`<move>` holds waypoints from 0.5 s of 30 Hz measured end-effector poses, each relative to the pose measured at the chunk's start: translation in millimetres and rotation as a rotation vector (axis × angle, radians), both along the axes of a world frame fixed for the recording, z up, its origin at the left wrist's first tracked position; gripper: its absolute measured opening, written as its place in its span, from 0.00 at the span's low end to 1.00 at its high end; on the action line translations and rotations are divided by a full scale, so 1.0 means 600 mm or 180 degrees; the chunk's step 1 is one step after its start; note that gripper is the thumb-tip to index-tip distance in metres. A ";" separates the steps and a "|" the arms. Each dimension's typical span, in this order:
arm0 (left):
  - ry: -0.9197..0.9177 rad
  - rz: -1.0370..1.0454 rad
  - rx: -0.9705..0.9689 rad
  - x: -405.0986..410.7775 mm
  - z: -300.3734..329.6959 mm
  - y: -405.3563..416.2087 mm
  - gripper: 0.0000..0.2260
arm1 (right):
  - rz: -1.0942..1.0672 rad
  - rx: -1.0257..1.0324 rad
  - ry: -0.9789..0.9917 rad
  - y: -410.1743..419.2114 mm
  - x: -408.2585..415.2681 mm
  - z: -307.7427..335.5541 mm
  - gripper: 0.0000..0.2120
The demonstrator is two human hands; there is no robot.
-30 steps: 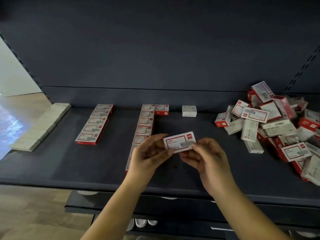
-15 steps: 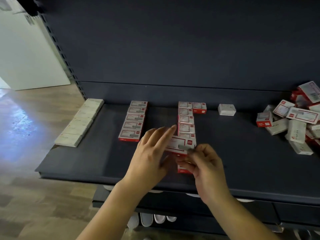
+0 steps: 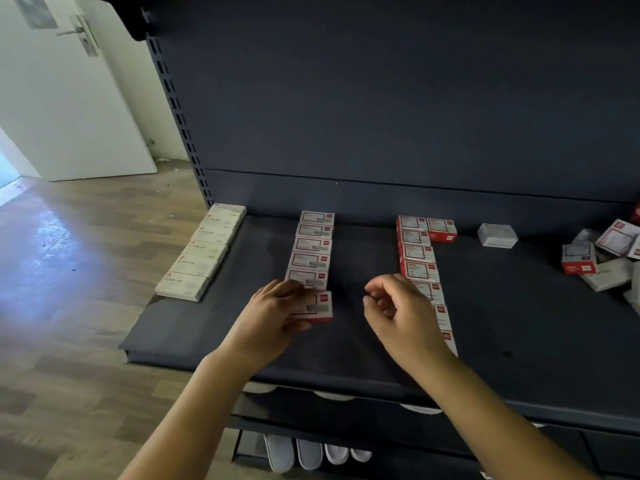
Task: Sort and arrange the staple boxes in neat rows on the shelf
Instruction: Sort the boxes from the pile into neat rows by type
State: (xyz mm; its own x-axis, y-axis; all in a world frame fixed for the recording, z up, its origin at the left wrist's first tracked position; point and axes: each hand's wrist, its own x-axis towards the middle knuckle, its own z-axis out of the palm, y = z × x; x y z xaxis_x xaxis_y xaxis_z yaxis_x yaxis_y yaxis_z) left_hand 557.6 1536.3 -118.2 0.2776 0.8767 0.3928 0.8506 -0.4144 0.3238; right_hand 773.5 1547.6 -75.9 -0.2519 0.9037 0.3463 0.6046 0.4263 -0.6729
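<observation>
My left hand [image 3: 272, 311] grips a red-and-white staple box [image 3: 318, 306] that lies flat on the dark shelf [image 3: 519, 327] at the near end of the middle row of red boxes [image 3: 311, 249]. My right hand [image 3: 398, 306] hovers loosely curled and holds nothing, partly covering the right row of red boxes [image 3: 417, 252]. A row of beige staple boxes [image 3: 204, 249] lines the shelf's left edge. A second box [image 3: 441, 228] sits beside the right row's far end. A lone pale box [image 3: 497, 235] lies further right.
A loose pile of mixed staple boxes [image 3: 602, 254] lies at the right edge of view. The shelf's back panel [image 3: 381, 116] rises behind the rows. A lower shelf [image 3: 346, 420] juts out below, with white slippers [image 3: 311, 452] on the wooden floor [image 3: 69, 306].
My view swung left. The box went from both hands down to the end of the middle row. My right hand let go and drew back to the right.
</observation>
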 end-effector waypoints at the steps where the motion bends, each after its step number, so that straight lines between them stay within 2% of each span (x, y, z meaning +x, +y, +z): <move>1: 0.0079 -0.0022 -0.0100 -0.010 -0.008 0.002 0.19 | 0.0025 -0.0018 -0.0021 0.002 -0.003 -0.002 0.05; 4: 0.0127 -0.0018 -0.0177 -0.025 -0.028 0.007 0.16 | 0.0185 0.0045 -0.0148 0.004 -0.011 -0.014 0.06; 7: 0.0001 0.0054 0.0029 -0.026 -0.033 0.013 0.13 | 0.0235 0.0004 -0.0164 0.003 -0.017 -0.025 0.07; 10: -0.0016 0.0091 0.0121 -0.026 -0.034 0.021 0.14 | 0.0239 -0.0032 -0.0174 0.003 -0.017 -0.030 0.08; 15: -0.0128 0.0251 -0.0059 -0.016 -0.034 0.022 0.15 | 0.0182 -0.0066 -0.0106 0.010 -0.010 -0.032 0.08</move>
State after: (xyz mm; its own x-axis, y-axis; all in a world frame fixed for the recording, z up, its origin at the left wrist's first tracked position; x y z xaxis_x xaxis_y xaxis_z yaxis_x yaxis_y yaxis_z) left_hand 547.9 1549.5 -138.8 0.1918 0.9025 0.3857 0.8664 -0.3403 0.3654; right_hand 767.8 1553.8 -95.0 -0.3142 0.8945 0.3181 0.6019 0.4468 -0.6619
